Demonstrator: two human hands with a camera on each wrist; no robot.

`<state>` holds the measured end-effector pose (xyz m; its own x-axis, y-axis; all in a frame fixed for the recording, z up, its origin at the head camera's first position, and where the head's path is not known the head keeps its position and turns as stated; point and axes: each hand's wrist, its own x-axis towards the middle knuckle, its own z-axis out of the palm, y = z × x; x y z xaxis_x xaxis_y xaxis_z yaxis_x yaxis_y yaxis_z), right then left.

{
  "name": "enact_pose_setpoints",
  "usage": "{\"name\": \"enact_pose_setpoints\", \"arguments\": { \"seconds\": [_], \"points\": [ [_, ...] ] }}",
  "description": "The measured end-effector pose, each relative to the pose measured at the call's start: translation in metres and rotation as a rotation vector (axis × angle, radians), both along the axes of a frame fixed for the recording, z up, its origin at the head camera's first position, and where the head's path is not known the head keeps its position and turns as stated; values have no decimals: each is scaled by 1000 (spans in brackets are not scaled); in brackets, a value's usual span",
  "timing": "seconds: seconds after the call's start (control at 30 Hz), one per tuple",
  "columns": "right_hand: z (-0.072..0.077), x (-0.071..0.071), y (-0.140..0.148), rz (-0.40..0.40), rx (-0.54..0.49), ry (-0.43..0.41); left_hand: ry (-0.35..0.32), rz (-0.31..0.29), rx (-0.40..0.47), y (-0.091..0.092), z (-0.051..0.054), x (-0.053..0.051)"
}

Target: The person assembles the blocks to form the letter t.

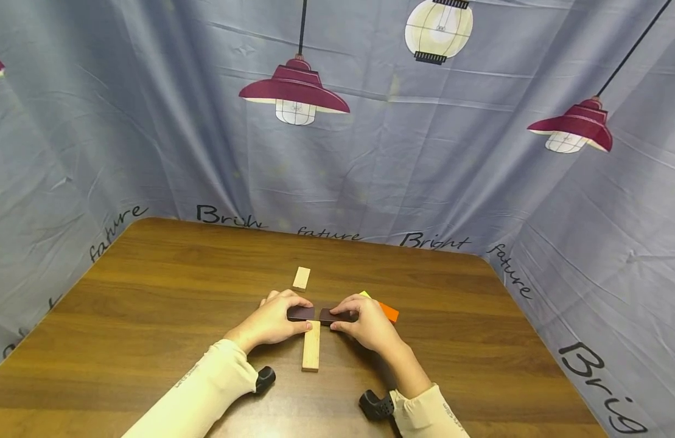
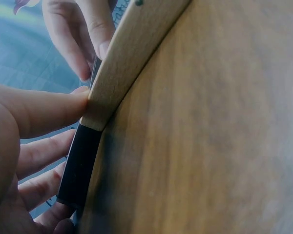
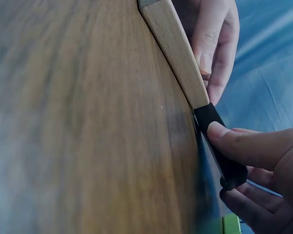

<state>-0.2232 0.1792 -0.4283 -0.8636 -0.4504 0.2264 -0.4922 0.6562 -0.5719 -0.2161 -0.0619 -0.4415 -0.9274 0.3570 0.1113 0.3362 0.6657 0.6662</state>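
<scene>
Blue-gray curtain (image 1: 370, 158) at the back and on both sides, with red lamps (image 1: 296, 82), a pale lantern (image 1: 439, 29) and black letters (image 1: 436, 241) on it. Below that, a wide brown wood table (image 1: 178, 292). Over the near part of the table, two cream sleeves (image 1: 206, 389). Out of one sleeve, near the middle of the table, left hand (image 1: 277, 319) curled in, holding the left dark block (image 1: 300, 314), with fingers behind it and thumb tip against the long pale wood block (image 1: 311, 350). Just across from it, right hand (image 1: 367, 322) curled in too, pinching the right dark block (image 1: 328, 316), thumb in front and fingers behind. At each wrist, a bent black piece (image 1: 265, 379) poking out. Long pale wood block lying on the table, far end right by the small gap between the dark blocks. Both dark blocks end to end in a row. Can't tell if both touch the long one. Behind the right hand, an orange block (image 1: 389, 312), partly hidden, and beside it a bit of a yellow-green block (image 1: 364, 294). Farther back, past the left hand, a small pale wood block (image 1: 301, 277).
</scene>
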Motion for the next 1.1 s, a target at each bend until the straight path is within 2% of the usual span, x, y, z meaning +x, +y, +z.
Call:
{"name": "enact_pose_setpoints", "arguments": {
  "seconds": [0.17,0.33,0.77,1.1],
  "points": [
    [-2,-3,-5,17,-4,-18,3,-2,-6,0,0,0],
    [-3,-5,-9,50,-8,3,6,-1,-3,0,0,1],
    [-1,-1,-15,44,-5,-35,24,-20,-3,1,0,1],
    [2,0,-18,28,58,-57,14,-4,-4,0,2,1]
  ]
}}
